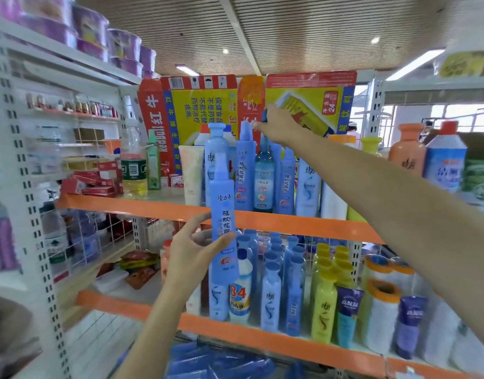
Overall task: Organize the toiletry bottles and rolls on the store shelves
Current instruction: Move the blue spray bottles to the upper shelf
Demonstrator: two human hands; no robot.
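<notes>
Head view: we are mid-restock, it seems, feeding blue bottles onto the upper shelf [180,207]. Our left hand [193,254] holds a blue spray bottle [223,217] upright in front of the shelf edge, thumb and fingers curled round its lower body. Our right hand [276,125] reaches deep to the back row [262,170] of blue bottles, fingers closed on a dark blue cap [265,116]; which bottle it tops we cannot tell. Next, likely: clear a gap in the row, then stand the held bottle in it without toppling neighbours.
</notes>
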